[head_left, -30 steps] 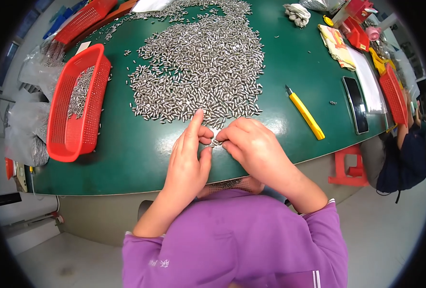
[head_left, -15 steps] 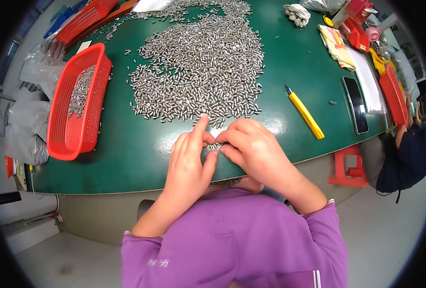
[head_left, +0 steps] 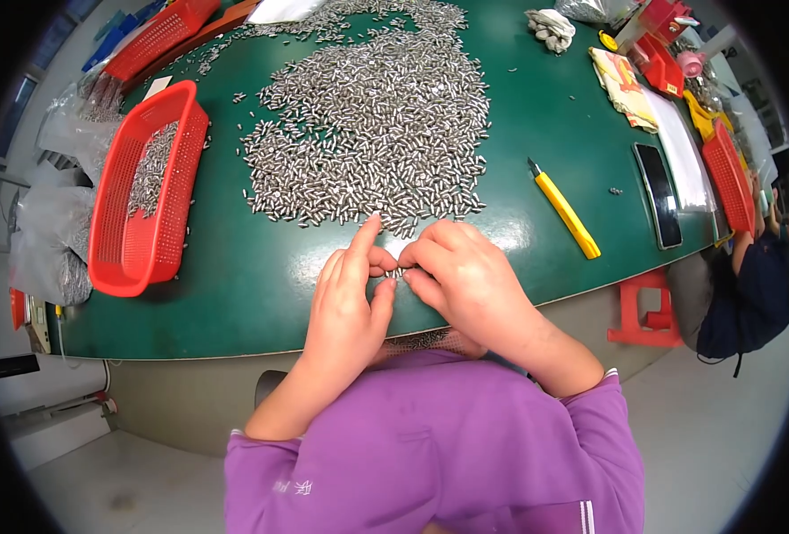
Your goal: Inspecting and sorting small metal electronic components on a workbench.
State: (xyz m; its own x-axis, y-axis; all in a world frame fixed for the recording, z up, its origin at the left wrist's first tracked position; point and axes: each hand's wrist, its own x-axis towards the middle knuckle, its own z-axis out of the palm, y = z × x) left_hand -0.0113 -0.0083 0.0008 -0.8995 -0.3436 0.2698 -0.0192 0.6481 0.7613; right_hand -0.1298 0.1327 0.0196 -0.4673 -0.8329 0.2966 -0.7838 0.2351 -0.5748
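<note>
Metal pins (head_left: 392, 272): a few pinched between both hands at the near edge of the green counter (head_left: 234, 294), just below the big loose pile of pins (head_left: 372, 125). Left hand (head_left: 348, 307) grip pinching, index finger stretched toward the pile. Right hand (head_left: 465, 278) grip curled shut on the same small cluster, fingertips touching the left's. Red basket (head_left: 141, 191) to the left holds more pins. Yellow utility knife (head_left: 565, 210) lies right, well apart.
</note>
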